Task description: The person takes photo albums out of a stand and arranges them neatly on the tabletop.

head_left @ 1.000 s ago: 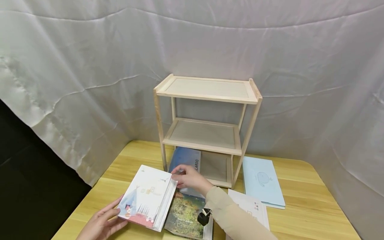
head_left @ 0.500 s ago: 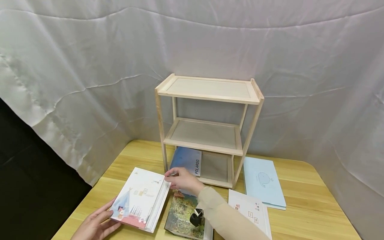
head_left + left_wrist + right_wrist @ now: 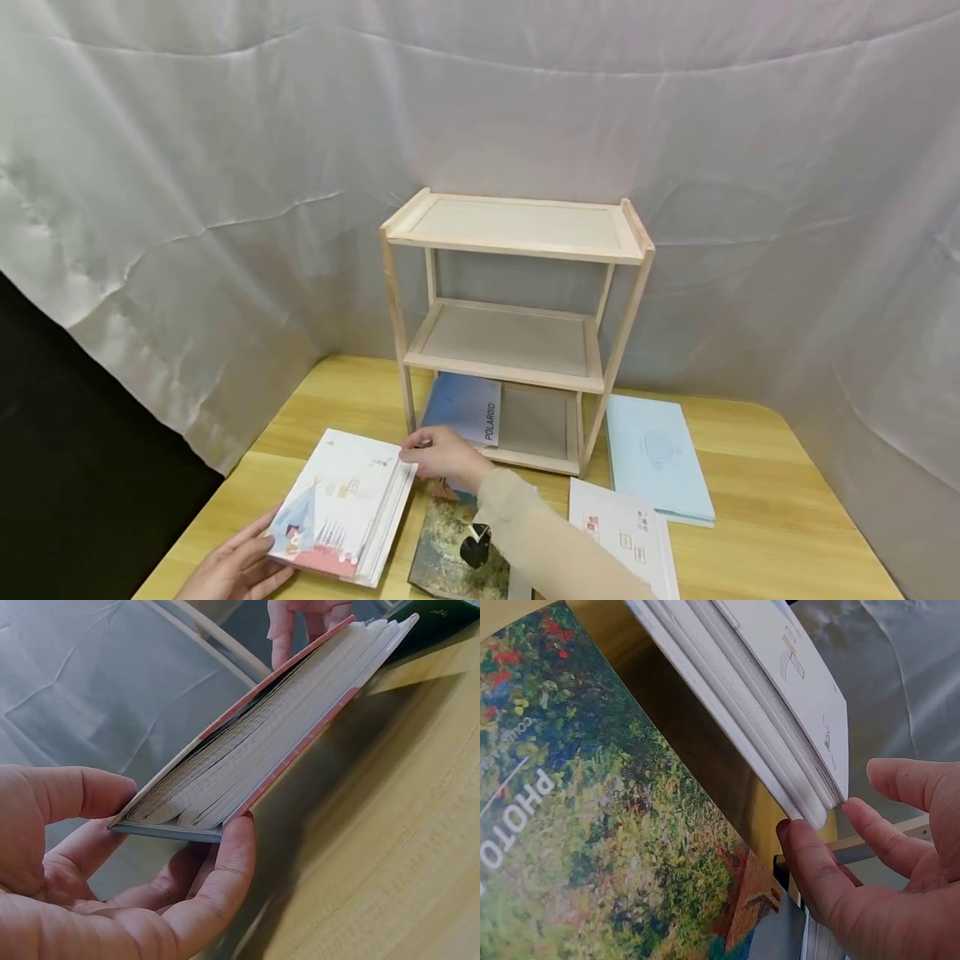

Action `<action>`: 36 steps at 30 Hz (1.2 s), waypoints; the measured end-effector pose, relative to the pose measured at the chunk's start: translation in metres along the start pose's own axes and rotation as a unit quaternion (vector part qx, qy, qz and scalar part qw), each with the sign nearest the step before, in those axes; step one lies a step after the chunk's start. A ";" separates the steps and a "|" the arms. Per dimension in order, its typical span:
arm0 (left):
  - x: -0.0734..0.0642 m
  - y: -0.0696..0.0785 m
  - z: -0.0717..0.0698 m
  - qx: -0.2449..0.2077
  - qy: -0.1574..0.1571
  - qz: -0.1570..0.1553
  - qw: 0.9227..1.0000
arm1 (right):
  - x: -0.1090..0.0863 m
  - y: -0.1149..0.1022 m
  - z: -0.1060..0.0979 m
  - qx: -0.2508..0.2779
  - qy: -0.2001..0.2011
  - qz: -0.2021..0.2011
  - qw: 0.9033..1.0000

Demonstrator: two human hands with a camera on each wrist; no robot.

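Note:
A white photo album (image 3: 341, 508) with a blue tent drawing is tilted above the table at front left. My left hand (image 3: 238, 562) grips its lower left corner; in the left wrist view, the thumb lies on the upper cover and fingers support the spine and lower cover. At the far right corner my right hand (image 3: 446, 458) pinches the covers between two fingertips, its other visible finger apart from the album, as the right wrist view shows. Beneath my right forearm lies a dark, painted-cover album (image 3: 615, 810) lettered PHOTO, partly hidden by the sleeve.
A three-tier wooden shelf (image 3: 517, 225) stands behind my hands. On its bottom tier, at the left, lies a blue POLAROID album (image 3: 461, 408). A white book (image 3: 622, 533) and a light blue whale-cover book (image 3: 660, 454) lie at the right of the wooden table (image 3: 780, 500).
Both hands have moved the white photo album left and slightly toward me, widening the gap to the painted-cover album. The shelf and other books have stayed put.

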State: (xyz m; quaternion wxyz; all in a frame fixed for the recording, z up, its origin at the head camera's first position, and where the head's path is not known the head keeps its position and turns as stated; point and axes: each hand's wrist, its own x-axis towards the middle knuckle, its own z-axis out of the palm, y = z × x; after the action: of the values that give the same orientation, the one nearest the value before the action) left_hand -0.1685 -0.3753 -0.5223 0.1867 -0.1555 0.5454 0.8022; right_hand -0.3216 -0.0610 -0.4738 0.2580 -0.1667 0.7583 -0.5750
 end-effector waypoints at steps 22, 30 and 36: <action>0.011 -0.013 -0.023 -0.004 -0.035 0.004 0.999 | 0.010 0.005 0.017 -0.098 0.012 0.004 0.995; 0.013 -0.011 -0.024 0.006 -0.104 0.014 0.994 | 0.014 0.009 0.020 -0.109 0.018 0.010 0.994; 0.012 -0.013 -0.021 0.041 -0.069 0.025 0.996 | 0.016 0.008 0.021 -0.116 0.022 0.012 0.993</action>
State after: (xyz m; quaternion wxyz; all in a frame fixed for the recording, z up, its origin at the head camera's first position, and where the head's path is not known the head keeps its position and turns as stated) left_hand -0.1722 -0.3888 -0.5457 0.2101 -0.0784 0.5674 0.7923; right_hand -0.3219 -0.0836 -0.4892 0.2271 -0.1736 0.8271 -0.4839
